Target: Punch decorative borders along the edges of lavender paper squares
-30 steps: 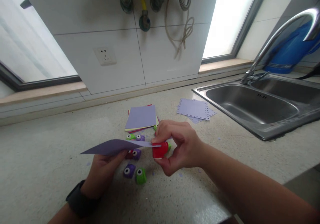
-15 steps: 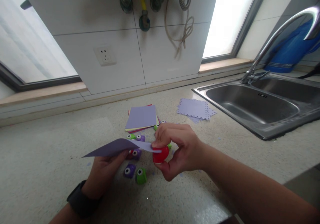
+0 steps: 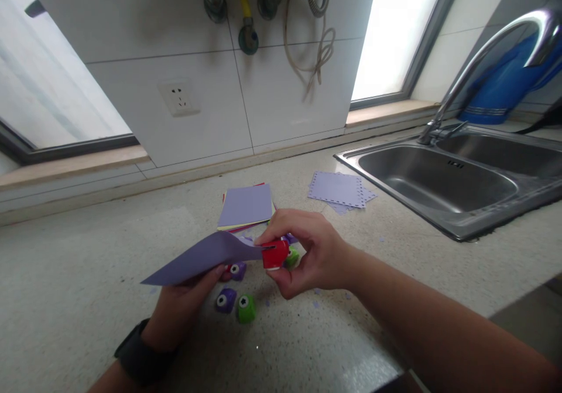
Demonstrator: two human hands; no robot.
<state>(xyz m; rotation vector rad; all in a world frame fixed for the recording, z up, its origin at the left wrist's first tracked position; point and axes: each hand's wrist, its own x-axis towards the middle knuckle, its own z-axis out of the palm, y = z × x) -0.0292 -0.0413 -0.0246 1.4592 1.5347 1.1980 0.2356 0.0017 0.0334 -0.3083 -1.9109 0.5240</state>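
Observation:
My left hand (image 3: 182, 308), with a black band at the wrist, grips a bent purple sheet (image 3: 199, 259) from below. My right hand (image 3: 307, 249) pinches a red punch (image 3: 275, 255) between thumb and fingers, its slot at the sheet's right edge. Below the sheet, on the counter, stand a purple punch (image 3: 225, 300) and a green punch (image 3: 246, 308), each with a star on a white disc. Another purple punch (image 3: 237, 270) is beside my left fingertips. A green punch (image 3: 291, 256) shows partly behind the red one.
A stack of coloured paper (image 3: 246, 205) lies behind my hands. Purple sheets with punched edges (image 3: 337, 188) lie to its right. A steel sink (image 3: 439, 176) with a tap (image 3: 474, 59) is at the right. Small paper bits dot the counter (image 3: 88, 264).
My right hand and the red punch have moved slightly up and left. The punch's slot now shows at the sheet's edge, and the sheet bows up more.

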